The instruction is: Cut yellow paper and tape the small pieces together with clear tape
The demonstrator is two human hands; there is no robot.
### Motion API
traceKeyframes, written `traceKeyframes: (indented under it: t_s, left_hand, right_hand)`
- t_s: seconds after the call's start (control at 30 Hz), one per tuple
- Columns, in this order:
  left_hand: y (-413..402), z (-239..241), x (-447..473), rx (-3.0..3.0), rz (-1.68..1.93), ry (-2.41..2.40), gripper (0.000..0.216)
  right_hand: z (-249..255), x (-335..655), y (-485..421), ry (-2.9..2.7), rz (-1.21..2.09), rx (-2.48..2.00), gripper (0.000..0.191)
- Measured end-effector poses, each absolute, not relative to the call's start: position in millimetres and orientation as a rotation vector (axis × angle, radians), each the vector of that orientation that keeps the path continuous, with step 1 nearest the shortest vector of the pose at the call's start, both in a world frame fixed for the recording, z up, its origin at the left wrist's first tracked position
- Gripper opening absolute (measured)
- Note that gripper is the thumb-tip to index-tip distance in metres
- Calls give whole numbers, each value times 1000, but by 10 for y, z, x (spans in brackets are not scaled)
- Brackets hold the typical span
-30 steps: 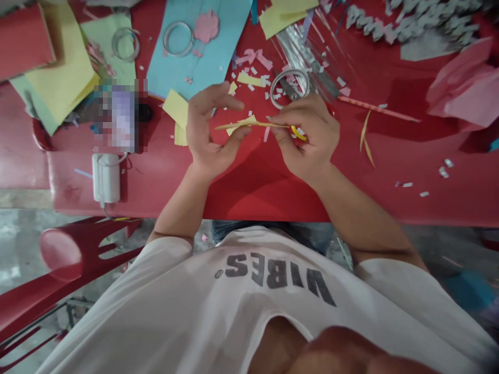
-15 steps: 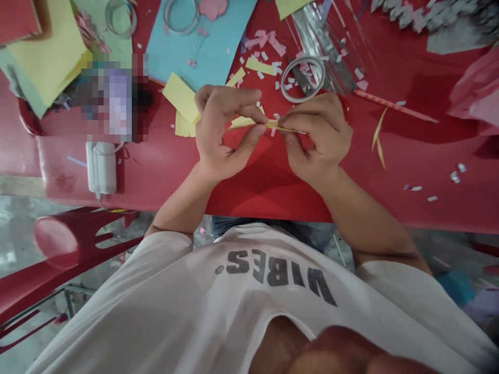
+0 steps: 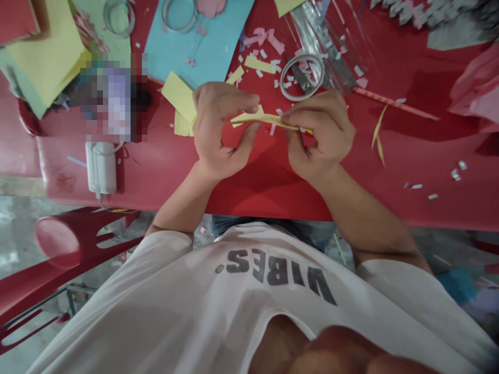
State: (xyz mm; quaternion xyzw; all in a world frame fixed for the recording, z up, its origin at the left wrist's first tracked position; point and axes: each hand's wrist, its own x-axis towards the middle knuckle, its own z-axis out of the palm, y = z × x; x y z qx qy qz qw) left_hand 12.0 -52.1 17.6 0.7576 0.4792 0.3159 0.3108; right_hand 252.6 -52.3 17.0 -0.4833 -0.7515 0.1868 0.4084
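And there it is, a thin yellow paper strip (image 3: 265, 120) stretched across mid-frame! The left hand (image 3: 222, 127) pinches one end between thumb and fingers, the right hand (image 3: 322, 135) clamps the other, the tip just poking out past its fingers. The strip's narrow and slightly bowed, with a wider flap near the left hand. Just above, a clear tape roll (image 3: 302, 77) sits on the red surface (image 3: 257, 182), with yellow paper sheets (image 3: 178, 101) right beside the left hand.
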Motion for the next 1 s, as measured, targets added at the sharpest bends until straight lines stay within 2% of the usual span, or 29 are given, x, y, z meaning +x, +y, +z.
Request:
traceKeyframes:
  t_s: [0.2,0.43,0.57,0.63,0.73,0.83,1.0]
  left_hand:
    - [-502,121,81,2086,811,1378,45]
    - [-455,166,112,2205,938,1420,42]
    - [-482,286,148,2358,1231,1299,22]
    - [-492,331,157,2381,1274,1272,20]
    - [-489,333,152,2321,1153,1299,27]
    - [-493,289,145,2238,1037,1321,33]
    - [-585,392,215,1979,969,1334,42]
  right_hand:
    - [213,2509,-538,-1868,414,-1130,27]
    - [220,2514,-560,-1926,468,-1224,29]
    - [217,2508,-557,-1856,353,-1018,23]
    - [208,2507,-555,-1826,321,-949,20]
    - [206,2512,-563,-1902,411,-1087,25]
    - [233,2516,-581,-1975,531,-1268,38]
    - [263,2504,-588,-1949,504,-1254,46]
